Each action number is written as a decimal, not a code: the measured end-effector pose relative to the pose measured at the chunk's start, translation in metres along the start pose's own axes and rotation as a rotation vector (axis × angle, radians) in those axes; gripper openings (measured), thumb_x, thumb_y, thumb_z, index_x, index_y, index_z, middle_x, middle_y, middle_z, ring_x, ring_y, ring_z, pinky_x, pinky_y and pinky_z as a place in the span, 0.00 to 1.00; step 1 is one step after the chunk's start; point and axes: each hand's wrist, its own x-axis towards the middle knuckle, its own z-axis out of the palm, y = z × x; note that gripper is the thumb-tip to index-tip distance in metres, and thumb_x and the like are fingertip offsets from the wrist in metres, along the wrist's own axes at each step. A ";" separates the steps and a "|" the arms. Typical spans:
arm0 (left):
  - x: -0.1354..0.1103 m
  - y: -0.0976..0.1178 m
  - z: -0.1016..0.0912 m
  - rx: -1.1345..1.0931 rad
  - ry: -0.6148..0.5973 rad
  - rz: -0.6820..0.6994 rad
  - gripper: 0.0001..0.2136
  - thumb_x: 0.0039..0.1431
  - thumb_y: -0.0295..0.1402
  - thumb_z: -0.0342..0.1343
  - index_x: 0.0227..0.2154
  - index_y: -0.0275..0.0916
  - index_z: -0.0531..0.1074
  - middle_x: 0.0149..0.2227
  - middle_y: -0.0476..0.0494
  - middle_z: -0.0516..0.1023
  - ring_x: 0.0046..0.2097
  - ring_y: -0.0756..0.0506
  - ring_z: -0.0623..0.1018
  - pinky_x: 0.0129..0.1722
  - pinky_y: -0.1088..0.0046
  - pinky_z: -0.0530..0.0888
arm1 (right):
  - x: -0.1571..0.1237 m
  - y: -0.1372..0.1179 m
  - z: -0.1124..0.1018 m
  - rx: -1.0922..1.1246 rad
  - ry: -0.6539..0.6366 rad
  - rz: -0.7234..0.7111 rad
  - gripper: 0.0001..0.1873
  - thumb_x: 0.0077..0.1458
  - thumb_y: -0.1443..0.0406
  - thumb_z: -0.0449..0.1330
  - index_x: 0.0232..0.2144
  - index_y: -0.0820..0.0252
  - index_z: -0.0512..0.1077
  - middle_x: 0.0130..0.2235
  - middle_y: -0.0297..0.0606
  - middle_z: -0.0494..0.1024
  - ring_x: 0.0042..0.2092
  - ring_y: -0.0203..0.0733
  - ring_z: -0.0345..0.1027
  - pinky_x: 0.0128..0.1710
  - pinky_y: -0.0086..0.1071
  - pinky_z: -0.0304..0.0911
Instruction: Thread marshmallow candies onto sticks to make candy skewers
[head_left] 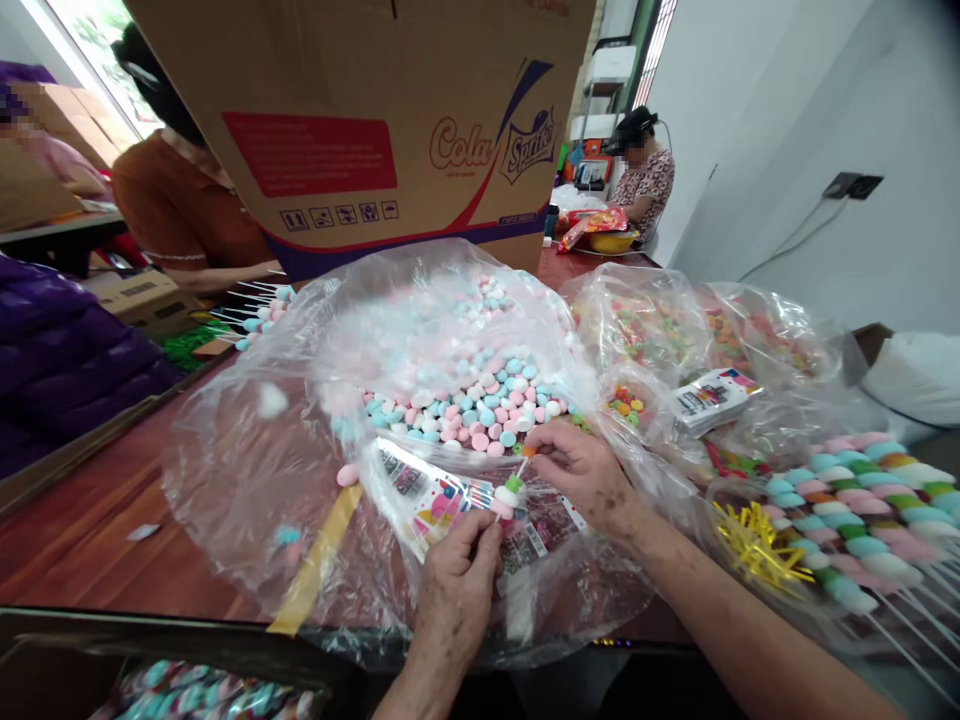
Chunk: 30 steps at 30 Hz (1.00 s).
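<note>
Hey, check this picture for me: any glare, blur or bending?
Head view: the window at upper left is washed out; head view: pale glare and haze on the plastic bag veil some candies; head view: candy skewers near the right edge look soft and stretched; head view: left hand and right hand look fairly clear.

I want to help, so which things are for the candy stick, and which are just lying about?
Seem part of the job:
candy stick in the left hand
orange candy in the right hand
pink, white and blue candies

Seem just lying about:
big cardboard box
yellow strip
small pale scrap
</note>
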 end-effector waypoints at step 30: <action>0.003 -0.005 -0.002 0.057 -0.011 0.048 0.12 0.60 0.41 0.52 0.26 0.40 0.74 0.19 0.53 0.67 0.23 0.49 0.65 0.23 0.75 0.60 | -0.020 -0.009 0.012 0.124 -0.215 0.142 0.13 0.59 0.64 0.57 0.42 0.53 0.80 0.45 0.35 0.83 0.47 0.42 0.76 0.51 0.35 0.67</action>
